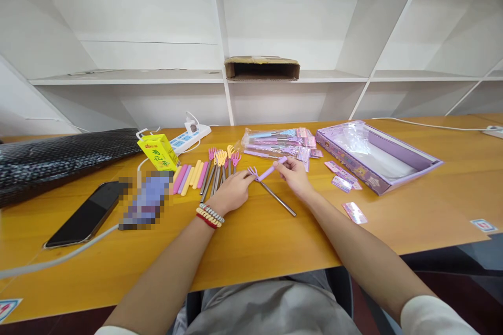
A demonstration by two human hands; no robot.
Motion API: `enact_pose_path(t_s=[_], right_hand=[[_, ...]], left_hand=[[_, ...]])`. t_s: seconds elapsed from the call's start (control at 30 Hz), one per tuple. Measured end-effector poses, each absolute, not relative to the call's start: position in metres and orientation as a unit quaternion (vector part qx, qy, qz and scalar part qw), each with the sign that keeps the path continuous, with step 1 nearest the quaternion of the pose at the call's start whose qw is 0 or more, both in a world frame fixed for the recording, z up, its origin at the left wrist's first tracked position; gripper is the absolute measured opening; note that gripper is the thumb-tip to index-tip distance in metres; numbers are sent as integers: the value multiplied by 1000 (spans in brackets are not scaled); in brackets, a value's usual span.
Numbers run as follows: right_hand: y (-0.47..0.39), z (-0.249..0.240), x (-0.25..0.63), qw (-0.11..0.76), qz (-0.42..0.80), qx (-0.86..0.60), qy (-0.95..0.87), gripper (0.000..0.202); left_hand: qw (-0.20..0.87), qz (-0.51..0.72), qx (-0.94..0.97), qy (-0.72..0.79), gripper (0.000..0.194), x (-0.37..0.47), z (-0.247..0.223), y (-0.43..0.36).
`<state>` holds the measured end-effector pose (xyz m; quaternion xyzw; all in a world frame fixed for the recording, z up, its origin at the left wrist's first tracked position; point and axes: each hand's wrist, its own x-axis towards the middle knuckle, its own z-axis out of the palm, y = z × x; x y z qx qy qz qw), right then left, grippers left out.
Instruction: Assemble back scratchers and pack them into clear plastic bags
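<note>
My left hand (pixel 232 191), with bracelets on its wrist, has its fingers closed at the claw end of a purple-headed back scratcher (pixel 277 198). The scratcher's metal rod slants down to the right over the table. In my right hand (pixel 294 175) a purple handle tube (pixel 268 172) is pinched by its upper end, its lower end near the claw. Left of my hands lie several pink and yellow claw-headed back scratchers (pixel 220 159) with metal rods. Beside them is a row of pink, purple and yellow handle tubes (pixel 192 175).
Bagged back scratchers (pixel 275 141) lie behind my hands. At the right are a purple display box (pixel 379 157) and several small cards (pixel 354 212). A phone (pixel 88 214), a yellow drink carton (pixel 159 152), a power strip (pixel 188 140) and a black wrapped bundle (pixel 66 159) occupy the left.
</note>
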<state>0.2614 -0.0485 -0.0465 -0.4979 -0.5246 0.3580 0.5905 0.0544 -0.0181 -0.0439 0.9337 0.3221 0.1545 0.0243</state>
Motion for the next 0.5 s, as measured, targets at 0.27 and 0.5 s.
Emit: enact_pose_path(t_s=[0.27, 0.5], right_hand=[[-49, -49, 259, 564, 351, -504, -551, 33], [-50, -47, 257, 546, 387, -488, -560, 36]], left_hand=[[28, 145, 937, 317, 41, 53, -43, -19], [29, 202, 907, 368, 26, 55, -34, -20]])
